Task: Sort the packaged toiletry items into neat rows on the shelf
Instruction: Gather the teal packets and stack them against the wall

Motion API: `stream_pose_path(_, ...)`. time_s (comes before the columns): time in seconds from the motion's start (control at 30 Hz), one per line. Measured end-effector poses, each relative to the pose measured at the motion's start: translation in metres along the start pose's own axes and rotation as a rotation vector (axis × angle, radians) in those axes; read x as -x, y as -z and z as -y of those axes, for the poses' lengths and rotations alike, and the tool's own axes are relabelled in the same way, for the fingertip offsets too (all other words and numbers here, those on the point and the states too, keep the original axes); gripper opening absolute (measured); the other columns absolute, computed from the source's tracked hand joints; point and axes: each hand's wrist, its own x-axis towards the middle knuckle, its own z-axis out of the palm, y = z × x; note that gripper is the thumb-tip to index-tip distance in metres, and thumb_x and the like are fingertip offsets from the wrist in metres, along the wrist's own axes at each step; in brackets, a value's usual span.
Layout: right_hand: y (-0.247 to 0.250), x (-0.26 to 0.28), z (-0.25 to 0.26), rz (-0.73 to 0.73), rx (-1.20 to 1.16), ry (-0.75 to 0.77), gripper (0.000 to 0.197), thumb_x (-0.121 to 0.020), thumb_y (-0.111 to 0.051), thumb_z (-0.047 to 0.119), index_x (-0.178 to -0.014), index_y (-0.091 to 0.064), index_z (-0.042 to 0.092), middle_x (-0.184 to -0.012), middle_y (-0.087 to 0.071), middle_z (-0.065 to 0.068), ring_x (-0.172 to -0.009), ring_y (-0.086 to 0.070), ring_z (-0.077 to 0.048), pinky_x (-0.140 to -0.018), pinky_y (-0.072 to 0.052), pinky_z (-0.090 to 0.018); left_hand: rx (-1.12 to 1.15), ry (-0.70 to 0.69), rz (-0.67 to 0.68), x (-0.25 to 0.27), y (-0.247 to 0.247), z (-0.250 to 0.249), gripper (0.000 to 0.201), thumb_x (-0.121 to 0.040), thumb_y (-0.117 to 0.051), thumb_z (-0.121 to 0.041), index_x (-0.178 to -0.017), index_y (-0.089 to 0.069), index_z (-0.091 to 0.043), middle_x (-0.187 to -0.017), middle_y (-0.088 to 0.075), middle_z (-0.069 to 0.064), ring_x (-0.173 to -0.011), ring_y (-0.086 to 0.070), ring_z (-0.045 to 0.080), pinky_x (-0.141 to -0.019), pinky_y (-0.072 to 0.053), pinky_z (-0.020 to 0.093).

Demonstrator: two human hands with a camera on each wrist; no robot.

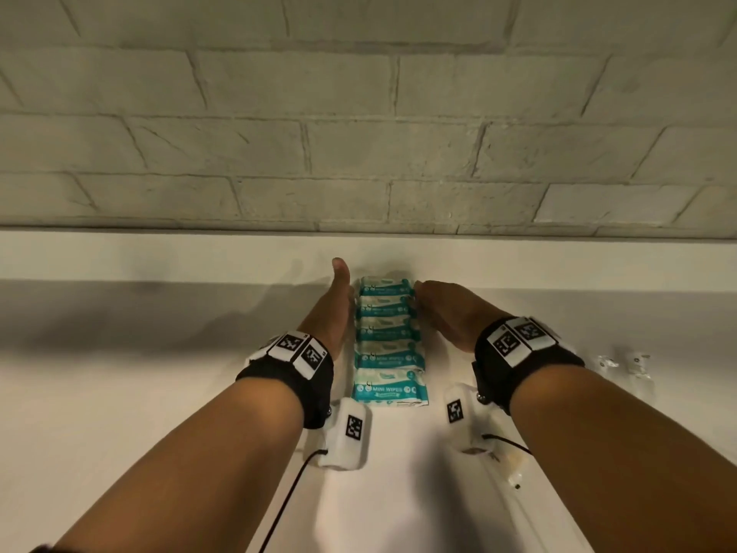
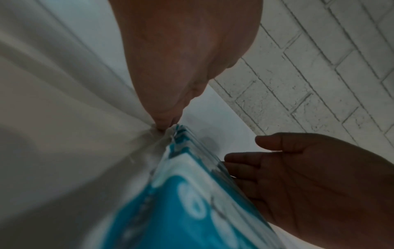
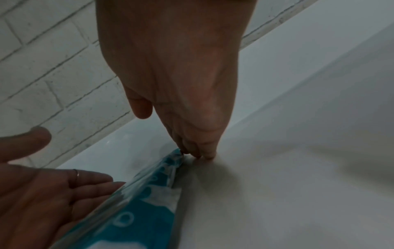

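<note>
Several teal-and-white mini wipes packs [image 1: 387, 341] lie in one overlapping row running from the shelf's front toward the brick wall. My left hand [image 1: 338, 299] stands on edge along the row's left side, fingers straight, thumb raised. My right hand [image 1: 432, 303] lies flat against the row's right side. In the left wrist view my left hand's fingertips [image 2: 164, 123] touch the shelf at the corner of a wipes pack [image 2: 187, 202], with the right hand [image 2: 309, 185] open across from them. In the right wrist view the right hand's fingertips [image 3: 202, 154] meet the far end of the wipes row [image 3: 145, 210]; the left hand [image 3: 42, 193] faces it.
The white shelf [image 1: 159, 393] ends at a raised back ledge under a grey brick wall [image 1: 359, 133]. Two small clear packets [image 1: 622, 363] lie at the right. Another small clear packet [image 1: 514, 472] sits under my right forearm.
</note>
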Motion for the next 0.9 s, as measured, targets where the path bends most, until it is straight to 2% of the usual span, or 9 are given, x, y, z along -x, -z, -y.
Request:
stream_pose_path(0.1, -0.001, -0.004, 0.0, 0.018, 0.01, -0.001, 0.03, -0.103, -0.037, 0.018, -0.082, -0.057, 0.009, -0.08, -0.061, -0.008, -0.074, -0.057, -0.018, -0.084, -0.043, -0.034, -0.02, 0.003, 0.034, -0.002, -0.001, -0.001, 0.075, -0.09, -0.014, -0.07, -0.053, -0.066, -0.03, -0.066, -0.074, -0.005, -0.088, -0.066, 0.019, -0.098, -0.044, 0.038)
stream_pose_path(0.17, -0.002, -0.006, -0.001, 0.021, 0.009, -0.001, 0.03, -0.103, -0.036, 0.019, -0.083, -0.057, 0.009, -0.08, -0.061, -0.007, -0.075, -0.057, -0.017, -0.086, -0.042, -0.034, -0.076, 0.005, 0.073, -0.004, 0.0, 0.001, 0.082, -0.088, -0.011, -0.072, -0.041, -0.068, -0.037, -0.069, -0.074, -0.007, -0.095, -0.067, 0.021, -0.098, -0.046, 0.038)
stream_pose_path(0.4, -0.004, -0.006, -0.002, 0.025, 0.046, 0.006, 0.032, -0.104, -0.035, 0.019, -0.082, -0.056, 0.01, -0.078, -0.059, -0.005, -0.07, -0.054, -0.012, -0.065, -0.043, -0.025, -0.075, 0.047, 0.118, -0.008, 0.0, 0.002, 0.09, -0.074, -0.018, -0.086, -0.1, -0.074, -0.02, -0.107, -0.072, 0.014, -0.104, -0.068, 0.029, -0.105, -0.043, 0.046)
stream_pose_path(0.47, -0.003, -0.007, -0.003, 0.014, 0.069, 0.007, 0.03, -0.104, -0.036, 0.019, -0.084, -0.057, 0.01, -0.079, -0.06, -0.005, -0.072, -0.055, -0.012, -0.065, -0.044, -0.024, -0.091, 0.033, 0.109, -0.009, 0.0, 0.003, 0.086, -0.075, -0.017, -0.085, -0.091, -0.076, -0.024, -0.101, -0.074, 0.01, -0.1, -0.069, 0.027, -0.104, -0.044, 0.045)
stream_pose_path(0.57, -0.001, -0.006, -0.003, 0.041, 0.094, 0.023, 0.03, -0.102, -0.042, 0.027, -0.107, -0.06, 0.004, -0.104, -0.066, -0.012, -0.093, -0.061, -0.019, -0.085, -0.05, -0.029, -0.096, -0.014, 0.037, -0.003, -0.002, -0.001, 0.067, -0.09, -0.013, -0.071, -0.069, -0.062, -0.031, -0.074, -0.075, -0.005, -0.074, -0.07, 0.007, -0.092, -0.044, 0.032)
stream_pose_path(0.63, 0.004, -0.007, -0.003, 0.081, 0.299, 0.033, 0.052, -0.098, -0.049, 0.034, -0.142, -0.041, 0.006, -0.145, -0.046, -0.012, -0.128, -0.048, -0.024, -0.111, -0.036, -0.037, -0.159, -0.055, 0.009, 0.004, 0.001, -0.001, 0.052, -0.09, -0.016, -0.071, -0.089, -0.054, -0.035, -0.107, -0.068, -0.001, -0.091, -0.066, 0.007, -0.102, -0.037, 0.032)
stream_pose_path(0.7, 0.006, -0.003, 0.0, 0.122, 0.733, 0.083, 0.062, -0.099, -0.047, 0.03, -0.153, -0.018, 0.016, -0.16, -0.016, -0.002, -0.145, -0.024, -0.023, -0.12, -0.017, -0.034, -0.375, -0.045, 0.06, 0.014, 0.007, -0.006, 0.066, -0.084, -0.029, -0.078, -0.122, -0.052, -0.029, -0.137, -0.05, -0.002, -0.119, -0.051, 0.011, -0.112, -0.027, 0.036)
stream_pose_path(0.77, 0.006, -0.001, 0.002, 0.134, 1.076, 0.148, 0.06, -0.102, -0.041, 0.023, -0.154, -0.011, 0.02, -0.162, -0.003, 0.0, -0.148, -0.013, -0.021, -0.119, -0.012, -0.033, -0.69, -0.073, 0.187, 0.03, 0.007, -0.011, 0.058, -0.086, -0.054, -0.06, -0.131, -0.041, -0.027, -0.139, -0.044, -0.01, -0.119, -0.048, 0.007, -0.106, -0.036, 0.031)
stream_pose_path(0.9, -0.006, -0.003, 0.004, 0.181, 1.285, 0.184, 0.045, -0.101, -0.035, 0.017, -0.146, -0.034, 0.015, -0.156, -0.027, -0.01, -0.134, -0.041, -0.028, -0.113, -0.031, -0.04, -1.54, -0.143, 0.447, 0.048, -0.01, -0.01, 0.112, -0.07, -0.078, -0.049, -0.153, -0.007, -0.024, -0.161, -0.002, -0.002, -0.146, -0.013, 0.022, -0.118, -0.02, 0.037)
